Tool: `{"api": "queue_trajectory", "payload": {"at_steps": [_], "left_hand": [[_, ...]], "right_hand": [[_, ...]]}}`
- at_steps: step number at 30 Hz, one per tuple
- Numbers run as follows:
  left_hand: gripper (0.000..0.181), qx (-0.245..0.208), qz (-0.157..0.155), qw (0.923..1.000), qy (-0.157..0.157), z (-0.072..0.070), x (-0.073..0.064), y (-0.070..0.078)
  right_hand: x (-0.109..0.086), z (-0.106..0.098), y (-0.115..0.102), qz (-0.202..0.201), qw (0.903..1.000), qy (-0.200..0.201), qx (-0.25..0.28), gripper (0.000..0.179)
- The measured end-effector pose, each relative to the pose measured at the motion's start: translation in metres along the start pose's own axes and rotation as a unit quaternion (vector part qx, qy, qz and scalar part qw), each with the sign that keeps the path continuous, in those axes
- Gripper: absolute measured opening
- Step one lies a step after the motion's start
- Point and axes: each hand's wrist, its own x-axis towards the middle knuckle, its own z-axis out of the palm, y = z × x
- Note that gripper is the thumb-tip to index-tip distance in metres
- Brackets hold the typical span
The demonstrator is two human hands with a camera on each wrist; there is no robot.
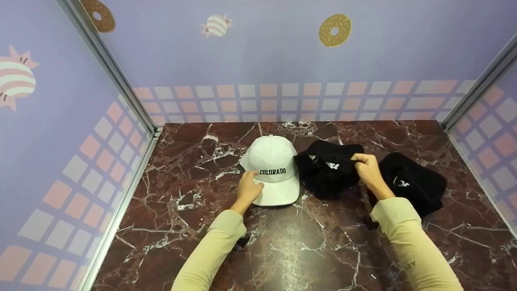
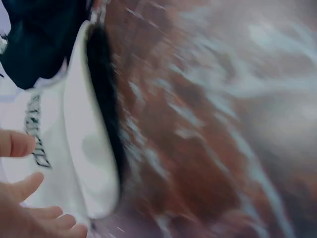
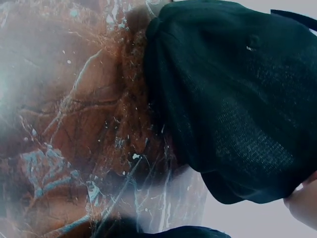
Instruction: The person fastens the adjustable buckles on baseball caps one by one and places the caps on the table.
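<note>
A white cap [image 1: 274, 153] with COLORADO lettering lies on the table, its brim toward me. My left hand [image 1: 247, 189] is at its left front, fingers apart and fingertips right by the lettering; in the left wrist view the fingers [image 2: 29, 186] overlap the white crown. Just right of it is a black cap [image 1: 329, 178] with a small white emblem, tilted and overlapping the white cap's edge. My right hand [image 1: 368, 167] pinches the black cap's right edge between thumb and fingers. The right wrist view shows this cap's dark crown [image 3: 223, 99] from below, raised off the table on one side.
Another black cap [image 1: 424, 182] with a white emblem lies at the right, partly behind the right forearm. The table [image 1: 307, 250] is dark red marble pattern. Patterned panels enclose it at the back [image 1: 278, 60], left [image 1: 36, 161] and right [image 1: 490, 121].
</note>
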Motion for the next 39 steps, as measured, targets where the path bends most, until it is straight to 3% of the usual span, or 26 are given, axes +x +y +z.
{"api": "queue_trajectory", "payload": {"at_steps": [3, 11, 18, 21, 26, 32, 39], "left_hand": [[0.037, 0.006, 0.022, 0.9997, 0.013, 0.002, 0.002, 0.016], [0.036, -0.020, 0.136, 0.9905, -0.013, 0.013, 0.003, 0.052], [0.035, -0.049, 0.172, 0.9835, -0.031, 0.024, 0.005, 0.071], [0.033, -0.052, 0.191, 0.9795, -0.037, 0.029, 0.006, 0.077], [0.047, 0.002, 0.221, 0.9725, -0.073, 0.034, 0.010, 0.083], [0.071, 0.093, 0.245, 0.9541, -0.146, 0.036, 0.014, 0.096], [0.069, 0.134, 0.248, 0.9426, -0.178, 0.037, 0.017, 0.109]], "right_hand": [[-0.004, 0.000, -0.008, -0.009, 0.9996, -0.022, 0.016, 0.015], [-0.007, 0.000, -0.010, -0.065, 0.9949, -0.072, 0.027, 0.020], [-0.009, 0.001, -0.008, -0.123, 0.9860, -0.108, -0.032, 0.028], [-0.011, 0.003, -0.008, -0.166, 0.9767, -0.120, -0.066, 0.030], [-0.015, 0.006, -0.009, -0.205, 0.9609, -0.138, -0.124, 0.031], [-0.008, 0.005, 0.021, -0.212, 0.9507, -0.157, -0.163, 0.036], [-0.007, 0.005, 0.026, -0.251, 0.9313, -0.177, -0.196, 0.033]]}}
